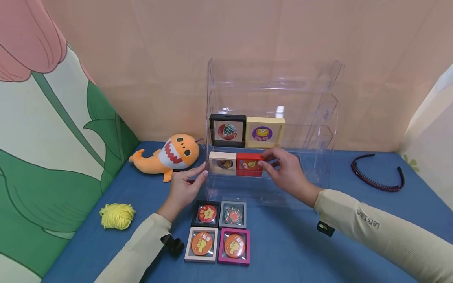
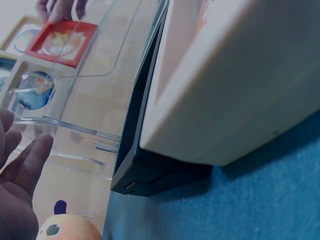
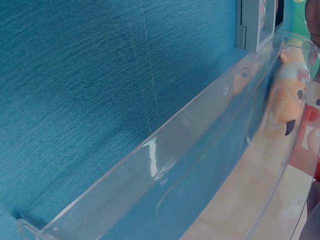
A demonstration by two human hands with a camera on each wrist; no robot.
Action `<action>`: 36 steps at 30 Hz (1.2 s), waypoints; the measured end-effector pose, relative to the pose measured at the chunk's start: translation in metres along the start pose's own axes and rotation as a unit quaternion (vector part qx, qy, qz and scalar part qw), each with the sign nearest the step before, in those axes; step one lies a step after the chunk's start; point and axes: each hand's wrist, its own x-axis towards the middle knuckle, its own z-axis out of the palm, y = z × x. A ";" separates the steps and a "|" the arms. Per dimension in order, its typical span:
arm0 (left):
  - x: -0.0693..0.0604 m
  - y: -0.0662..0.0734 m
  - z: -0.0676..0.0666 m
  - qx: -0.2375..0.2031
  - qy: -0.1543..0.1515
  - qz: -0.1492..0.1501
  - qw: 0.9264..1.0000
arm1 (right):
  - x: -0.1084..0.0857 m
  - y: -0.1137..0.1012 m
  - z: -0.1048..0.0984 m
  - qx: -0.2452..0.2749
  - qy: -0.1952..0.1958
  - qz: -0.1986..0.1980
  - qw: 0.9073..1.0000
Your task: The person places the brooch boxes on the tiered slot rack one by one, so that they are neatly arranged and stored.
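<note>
The blue table (image 1: 290,243) stretched right across the scene, and there, towards its far side, stood the clear rack (image 1: 304,135), upright and tiered. Just off its left side lay the orange shark plush (image 1: 166,157), head towards the rack! Over on the right, well apart, sat the dark headband (image 1: 378,181). Now, the hands: the right hand (image 1: 288,171) had its grasp on the red frame (image 1: 249,164), thumb and fingers pinching the right end, while the left hand (image 1: 182,190) was unclenched, fairly straight fingers touching the rack's left edge. Two filled tiers: up top, the black frame (image 1: 228,144) with the yellow frame (image 1: 279,133) beside it; below, the cream frame (image 1: 212,163) at the left, the red one right next to it. Off to the left rested the yellow yarn (image 1: 117,216). And before the rack, four frames (image 1: 234,261) lay flat, two by two, the nearest pair showing orange thumbs-up badges (image 1: 202,243).
</note>
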 end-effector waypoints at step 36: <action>0.000 0.037 -0.005 0.017 -0.012 0.002 1.000 | -0.093 -0.044 0.015 0.007 -0.304 0.037 0.952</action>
